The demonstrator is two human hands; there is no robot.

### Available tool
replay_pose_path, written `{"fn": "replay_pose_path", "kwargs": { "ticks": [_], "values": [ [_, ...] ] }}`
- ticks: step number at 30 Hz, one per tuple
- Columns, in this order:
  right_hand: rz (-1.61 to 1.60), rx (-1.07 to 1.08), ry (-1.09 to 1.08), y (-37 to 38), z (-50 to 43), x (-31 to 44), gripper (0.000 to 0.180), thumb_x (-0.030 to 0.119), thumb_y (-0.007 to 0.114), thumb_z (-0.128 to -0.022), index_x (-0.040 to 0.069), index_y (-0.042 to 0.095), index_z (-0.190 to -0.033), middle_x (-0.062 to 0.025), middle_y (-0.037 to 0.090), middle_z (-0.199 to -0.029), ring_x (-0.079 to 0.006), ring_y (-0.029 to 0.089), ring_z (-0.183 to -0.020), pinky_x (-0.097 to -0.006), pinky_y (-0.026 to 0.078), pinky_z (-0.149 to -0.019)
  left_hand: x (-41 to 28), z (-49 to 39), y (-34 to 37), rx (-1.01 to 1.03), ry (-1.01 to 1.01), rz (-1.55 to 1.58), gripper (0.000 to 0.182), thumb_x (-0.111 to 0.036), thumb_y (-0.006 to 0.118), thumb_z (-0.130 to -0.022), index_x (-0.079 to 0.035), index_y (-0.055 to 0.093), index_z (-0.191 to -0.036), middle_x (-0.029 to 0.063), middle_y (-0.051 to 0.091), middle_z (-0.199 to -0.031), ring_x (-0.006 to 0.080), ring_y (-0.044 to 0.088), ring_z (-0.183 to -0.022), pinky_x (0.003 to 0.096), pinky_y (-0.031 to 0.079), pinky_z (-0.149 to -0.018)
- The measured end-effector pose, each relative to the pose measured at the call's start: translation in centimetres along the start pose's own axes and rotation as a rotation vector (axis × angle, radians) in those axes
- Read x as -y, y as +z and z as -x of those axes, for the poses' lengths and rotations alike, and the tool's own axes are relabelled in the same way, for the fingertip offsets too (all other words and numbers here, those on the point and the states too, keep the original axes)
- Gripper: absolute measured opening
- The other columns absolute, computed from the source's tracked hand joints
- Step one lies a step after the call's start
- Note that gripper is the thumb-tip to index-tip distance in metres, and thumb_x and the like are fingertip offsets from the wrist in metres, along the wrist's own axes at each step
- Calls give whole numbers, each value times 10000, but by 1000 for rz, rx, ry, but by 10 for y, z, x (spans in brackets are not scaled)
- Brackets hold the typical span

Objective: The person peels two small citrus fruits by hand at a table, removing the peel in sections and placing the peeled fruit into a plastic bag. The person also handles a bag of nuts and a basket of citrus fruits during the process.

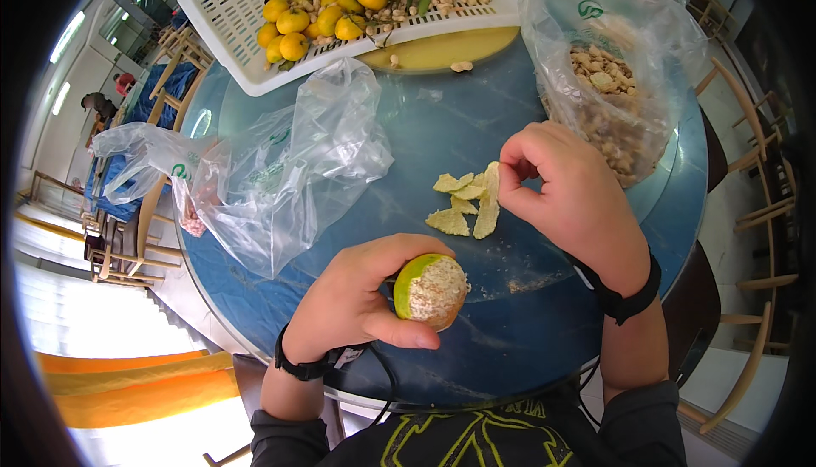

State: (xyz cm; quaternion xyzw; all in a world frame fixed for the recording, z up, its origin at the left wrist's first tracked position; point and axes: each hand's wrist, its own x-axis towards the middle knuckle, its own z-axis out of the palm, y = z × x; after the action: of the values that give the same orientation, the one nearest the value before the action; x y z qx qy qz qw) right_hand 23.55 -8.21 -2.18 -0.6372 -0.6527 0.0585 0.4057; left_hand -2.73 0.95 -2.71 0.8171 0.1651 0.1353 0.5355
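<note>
My left hand [357, 295] grips a partly peeled mandarin orange [433, 295] above the near part of the table. Green-yellow rind still covers its left side, while white pith shows on the right. Farther off and to the right, my right hand [561, 186] pinches a long strip of peel [489, 202] between thumb and forefinger. The strip's lower end is close to several torn peel pieces [449, 221] lying inner side up on the blue tabletop [421, 129]. I cannot tell whether the strip touches the table. Small crumbs are scattered between my hands.
A white plastic basket [245, 78] of mandarins and peanuts stands at the back. At right is a clear plastic bag [612, 110] holding peanut shells and some peel. Another crumpled clear bag [299, 167] lies at left. Loose peanuts [461, 67] sit near the basket. Wooden chairs [752, 123] surround the table.
</note>
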Motion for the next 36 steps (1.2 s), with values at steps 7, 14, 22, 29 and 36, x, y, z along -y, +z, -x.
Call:
{"fn": "replay_pose_path", "kwargs": {
  "ticks": [7, 14, 22, 29, 36],
  "values": [
    [-116, 184, -23, 0, 2, -13, 154, 14, 634, -985, -11, 697, -1124, -130, 706, -979, -256, 702, -874, -349, 556, -786, 2, -2, 6, -141, -75, 223, 1089, -790, 820, -677, -2, 602, -1396, 99, 693, -1257, 199, 691, -1103, 328, 528, -975],
    [-278, 91, 140, -10, 2, 13, 246, -20, 606, -998, 6, 695, -1226, -136, 723, -1076, -228, 700, -943, -335, 547, -814, -4, -2, 9, -161, -200, 494, 1159, -734, 852, -696, 14, 485, -1502, 104, 673, -1231, 190, 691, -1073, 329, 558, -956],
    [-350, 100, -298, 0, 7, 37, 279, -14, 750, -909, 15, 747, -1186, -108, 725, -1142, -290, 687, -982, -354, 551, -840, 11, -3, 14, -133, -189, 566, 1135, -713, 901, -653, -37, 448, -1445, 63, 612, -1315, 156, 603, -1214, 311, 489, -1024],
    [-274, 178, -387, 7, 10, 42, 302, 48, 842, -851, 47, 763, -1142, -70, 701, -1065, -271, 678, -927, -363, 552, -789, 18, 0, 12, -99, -166, 595, 755, -433, 885, -878, -67, 463, -1385, 81, 660, -1183, 145, 653, -1037, 301, 539, -893],
    [-189, 151, -331, 6, 12, 40, 254, 56, 856, -830, 45, 766, -1067, -76, 678, -997, -267, 684, -871, -357, 563, -728, 10, -5, 11, -16, -228, 606, 721, -271, 844, -951, -45, 443, -1507, 67, 664, -1217, 138, 659, -1077, 291, 539, -940]
  ]
}}
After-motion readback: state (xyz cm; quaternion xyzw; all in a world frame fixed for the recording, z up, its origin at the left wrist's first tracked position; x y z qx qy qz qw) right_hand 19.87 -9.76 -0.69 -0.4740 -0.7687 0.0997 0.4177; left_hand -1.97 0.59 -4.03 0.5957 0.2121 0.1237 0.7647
